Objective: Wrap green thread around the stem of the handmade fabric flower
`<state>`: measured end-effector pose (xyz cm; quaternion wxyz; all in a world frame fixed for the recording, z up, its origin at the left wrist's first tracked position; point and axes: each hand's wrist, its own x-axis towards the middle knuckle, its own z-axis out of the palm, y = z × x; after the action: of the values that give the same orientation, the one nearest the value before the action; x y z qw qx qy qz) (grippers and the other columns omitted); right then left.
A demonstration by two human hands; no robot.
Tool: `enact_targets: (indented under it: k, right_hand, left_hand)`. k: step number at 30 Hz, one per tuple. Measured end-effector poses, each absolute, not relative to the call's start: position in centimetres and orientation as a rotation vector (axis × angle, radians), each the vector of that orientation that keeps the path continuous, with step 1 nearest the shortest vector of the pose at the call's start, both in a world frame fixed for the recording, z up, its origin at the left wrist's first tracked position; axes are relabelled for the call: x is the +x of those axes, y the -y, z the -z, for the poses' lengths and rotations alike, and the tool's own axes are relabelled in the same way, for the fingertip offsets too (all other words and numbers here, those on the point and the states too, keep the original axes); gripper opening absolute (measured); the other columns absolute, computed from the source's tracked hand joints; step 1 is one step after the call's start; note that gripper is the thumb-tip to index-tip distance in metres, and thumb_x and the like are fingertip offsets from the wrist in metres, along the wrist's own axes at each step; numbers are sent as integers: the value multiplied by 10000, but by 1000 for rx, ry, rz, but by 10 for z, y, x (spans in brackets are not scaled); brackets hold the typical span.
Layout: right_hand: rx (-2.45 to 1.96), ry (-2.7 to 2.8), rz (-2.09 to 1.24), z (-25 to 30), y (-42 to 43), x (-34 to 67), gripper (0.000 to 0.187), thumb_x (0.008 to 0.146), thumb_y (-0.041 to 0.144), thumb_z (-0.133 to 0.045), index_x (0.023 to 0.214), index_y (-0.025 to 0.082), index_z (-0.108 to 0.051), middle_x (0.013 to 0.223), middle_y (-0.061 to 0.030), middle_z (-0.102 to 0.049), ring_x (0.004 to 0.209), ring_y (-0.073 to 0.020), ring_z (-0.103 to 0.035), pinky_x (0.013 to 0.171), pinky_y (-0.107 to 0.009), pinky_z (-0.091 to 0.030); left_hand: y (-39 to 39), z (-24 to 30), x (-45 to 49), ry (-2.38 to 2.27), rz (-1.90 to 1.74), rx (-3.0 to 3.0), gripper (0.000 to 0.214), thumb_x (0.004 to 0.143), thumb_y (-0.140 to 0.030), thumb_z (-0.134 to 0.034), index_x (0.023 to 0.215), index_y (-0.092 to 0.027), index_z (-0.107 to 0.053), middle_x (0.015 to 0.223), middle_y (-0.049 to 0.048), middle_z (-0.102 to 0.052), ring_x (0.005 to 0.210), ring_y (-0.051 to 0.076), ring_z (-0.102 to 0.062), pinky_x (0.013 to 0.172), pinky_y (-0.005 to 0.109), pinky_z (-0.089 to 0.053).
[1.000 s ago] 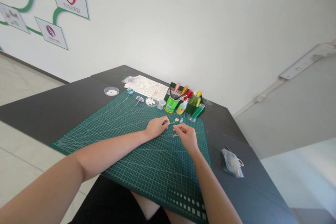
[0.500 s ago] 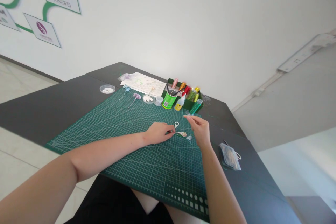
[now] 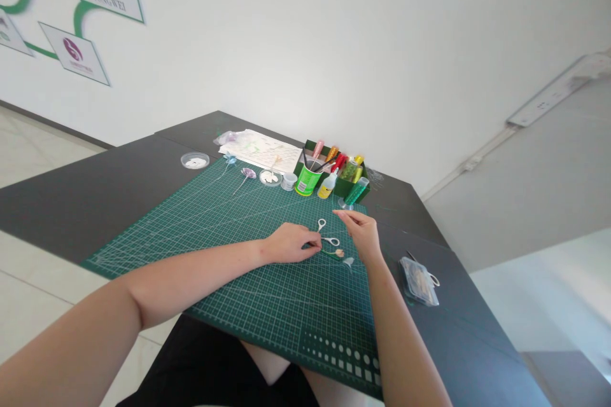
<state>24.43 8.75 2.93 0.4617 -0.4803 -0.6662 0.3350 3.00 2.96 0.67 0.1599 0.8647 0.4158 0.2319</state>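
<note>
At frame centre, the left hand (image 3: 292, 245) pinches a small wire flower (image 3: 334, 252) lying beside scissors (image 3: 325, 233), apparently unfinished; the right hand (image 3: 363, 236) hovers, fingertips pressed together, on the green mat (image 3: 210, 229).

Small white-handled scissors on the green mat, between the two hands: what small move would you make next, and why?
Probably close the right hand on the small white-handled scissors. They lie on the green gridded cutting mat just beside its fingertips, apparently untouched, while the left hand pins the thin green wire stem with its pale bud, so that hand looks occupied.
</note>
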Motion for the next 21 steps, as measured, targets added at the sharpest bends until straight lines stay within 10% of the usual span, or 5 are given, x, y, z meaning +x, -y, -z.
enact_targets:
  k: [21]
  right_hand:
    - [-1340,1700,-907,-8,-105,262,324,977,369,-657,1223,159,-661,1236,-89,-673,1038,-225,-679,868,-411,-597]
  left_hand:
    - [-31,-5,30,-1226,-754,2423,173,996,-366,-593,1008,-278,-742,818,-5,-695,813,169,-666,725,263,-450]
